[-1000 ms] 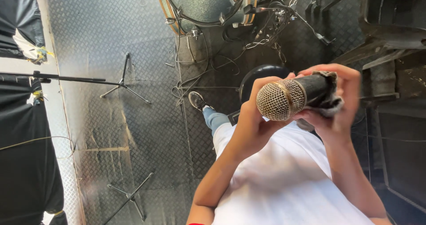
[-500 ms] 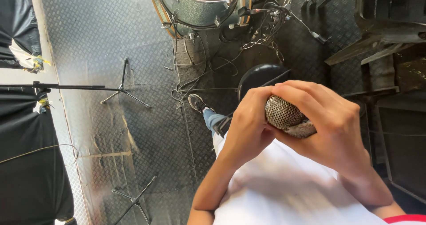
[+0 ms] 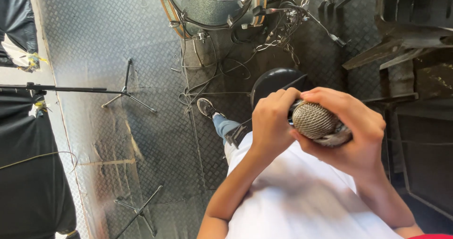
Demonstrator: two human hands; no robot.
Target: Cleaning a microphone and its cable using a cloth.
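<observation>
- One microphone (image 3: 315, 121) with a round mesh head
- Two hands: left hand (image 3: 272, 122), right hand (image 3: 351, 133)
- One drum (image 3: 212, 5)
- One black round stool (image 3: 273, 81)
- Two tripod stands: one (image 3: 126, 90), another (image 3: 139, 210)
- One shoe (image 3: 206, 108)

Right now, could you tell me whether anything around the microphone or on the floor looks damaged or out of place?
The microphone, held in both hands, shows no visible damage. Loose cables lie tangled on the tread-plate floor beside the drum, close to the person's shoe. The floor looks scuffed and worn near the fallen stand.
</observation>
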